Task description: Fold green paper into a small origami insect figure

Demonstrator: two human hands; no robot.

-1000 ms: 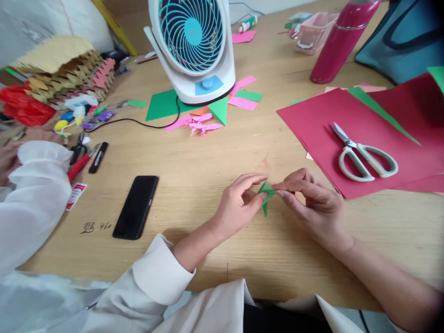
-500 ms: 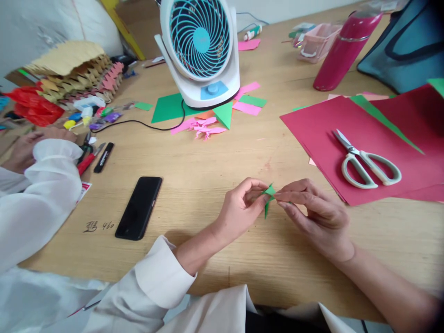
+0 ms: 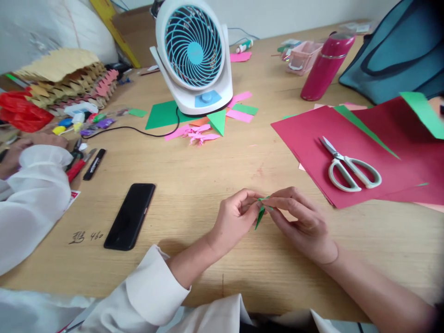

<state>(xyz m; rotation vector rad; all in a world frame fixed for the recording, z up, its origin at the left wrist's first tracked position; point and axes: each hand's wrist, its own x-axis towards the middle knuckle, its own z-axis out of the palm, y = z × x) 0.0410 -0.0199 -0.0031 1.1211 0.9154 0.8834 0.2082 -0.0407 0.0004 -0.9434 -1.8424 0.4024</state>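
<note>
While the left hand [image 3: 233, 221] pinches the folded green paper [image 3: 259, 218] between thumb and fingers, just right of and below the frame's centre, the right hand [image 3: 305, 227] grips its right end with thumb and fingertips. White-handled scissors [image 3: 353, 166] lie on red paper sheets [image 3: 308, 138] at frame right; a black smartphone [image 3: 130, 217] lies at lower left.

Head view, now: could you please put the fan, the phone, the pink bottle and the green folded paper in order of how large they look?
1. Fan
2. Phone and pink bottle: too alike in size to rank
3. Green folded paper: smallest by what shows, though partly hidden
</note>
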